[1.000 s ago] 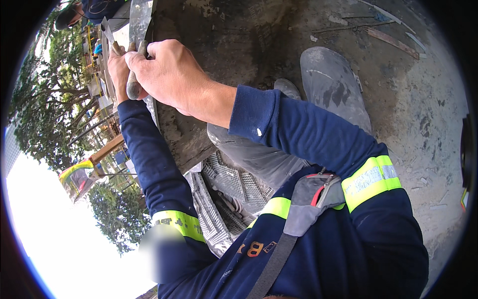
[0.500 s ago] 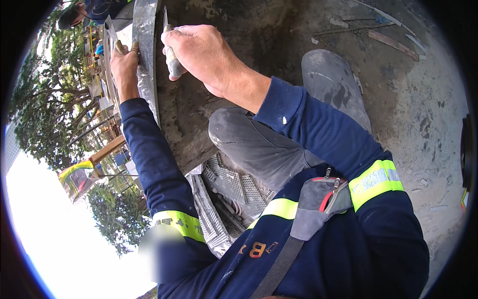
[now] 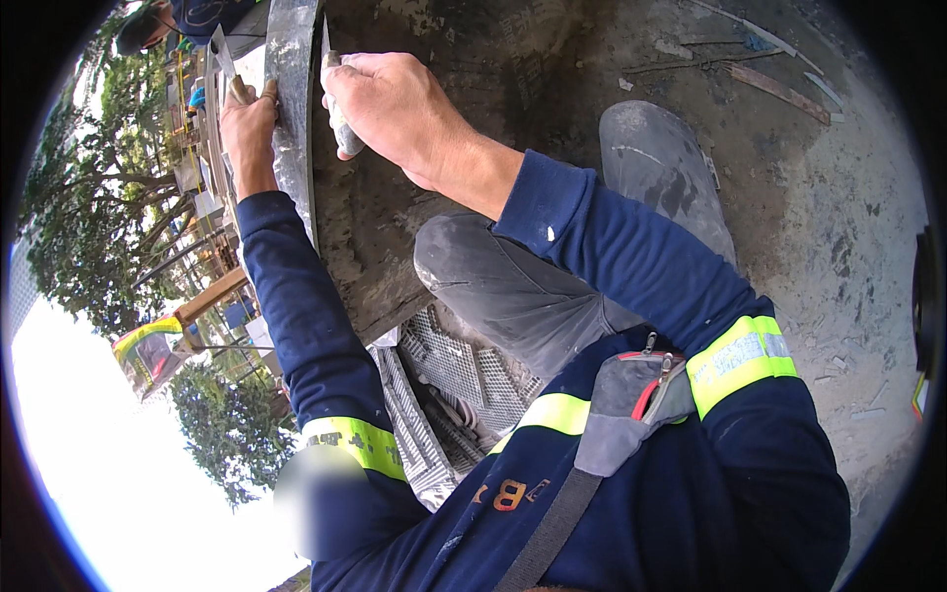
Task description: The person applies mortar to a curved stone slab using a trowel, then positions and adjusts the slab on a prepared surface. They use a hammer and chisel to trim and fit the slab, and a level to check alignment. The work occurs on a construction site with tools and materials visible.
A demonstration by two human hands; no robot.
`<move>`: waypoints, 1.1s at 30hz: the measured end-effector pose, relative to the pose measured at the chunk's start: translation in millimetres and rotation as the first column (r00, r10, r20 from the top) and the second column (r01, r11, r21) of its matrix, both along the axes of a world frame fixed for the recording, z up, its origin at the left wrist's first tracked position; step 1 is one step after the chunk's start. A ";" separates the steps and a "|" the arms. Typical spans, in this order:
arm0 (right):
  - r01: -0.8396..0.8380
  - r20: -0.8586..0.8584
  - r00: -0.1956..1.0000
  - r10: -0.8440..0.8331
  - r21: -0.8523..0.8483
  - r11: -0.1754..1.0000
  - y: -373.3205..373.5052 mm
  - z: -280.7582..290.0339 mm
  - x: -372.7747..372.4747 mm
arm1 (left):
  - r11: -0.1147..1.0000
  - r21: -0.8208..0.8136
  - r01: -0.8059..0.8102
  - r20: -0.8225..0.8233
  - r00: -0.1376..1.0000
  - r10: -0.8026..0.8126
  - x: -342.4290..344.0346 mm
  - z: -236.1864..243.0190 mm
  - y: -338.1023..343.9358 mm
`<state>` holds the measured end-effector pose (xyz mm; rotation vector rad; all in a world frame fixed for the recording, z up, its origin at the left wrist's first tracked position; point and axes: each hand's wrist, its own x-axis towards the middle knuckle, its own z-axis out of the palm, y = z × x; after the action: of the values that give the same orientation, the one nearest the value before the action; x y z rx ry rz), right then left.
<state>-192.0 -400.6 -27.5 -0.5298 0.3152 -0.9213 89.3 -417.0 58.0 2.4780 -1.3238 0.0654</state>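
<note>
My left hand [image 3: 249,133] is closed round the short handle of a putty knife [image 3: 221,44], its flat pale blade pointing toward the top of the view. The thumb rests at the outer edge of a long grey concrete-like ledge [image 3: 290,118]. On the ledge's other side, my right hand [image 3: 390,104] grips a trowel-like tool [image 3: 341,128] by its thick, whitish-smeared handle. Its narrow blade, seen nearly edge-on, points up beside the ledge. Whether that blade touches the ledge cannot be made out. My fingers hide part of both handles.
My bent knees in grey trousers [image 3: 513,286] are on the dusty floor below. Ridged grey sheets [image 3: 449,365] lie by my left side. Wood strips [image 3: 779,91] lie at far right. Another person [image 3: 212,15] is at the far left, beyond the ledge; trees stand outside.
My right hand and forearm have shifted slightly, the sleeve moving a little left and the tool's handle tilting a bit. My left hand has stayed nearly still.
</note>
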 end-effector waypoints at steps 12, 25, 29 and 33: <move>0.048 -0.165 0.984 -0.071 -0.142 0.989 20.0 8.7 -7.8 | 0.998 0.060 -0.001 0.140 0.990 -0.007 -5.0 0.3 -3.9; -0.050 0.065 0.997 0.048 0.033 0.998 18.3 -13.5 -14.3 | 1.000 -0.009 -0.001 -0.006 1.000 0.001 10.4 0.3 0.8; -0.053 0.151 0.988 0.034 0.124 0.991 8.4 -8.5 -6.2 | 0.999 -0.032 0.014 -0.008 1.000 -0.014 3.1 -1.1 0.2; -0.079 0.165 0.985 0.054 0.152 0.985 3.1 -7.7 -4.9 | 0.999 0.018 -0.027 0.082 0.996 0.025 -4.4 0.5 -0.6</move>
<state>-197.0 -397.5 -35.2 -0.3159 0.2215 -0.8601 84.9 -417.6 58.5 2.5336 -1.3305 0.1632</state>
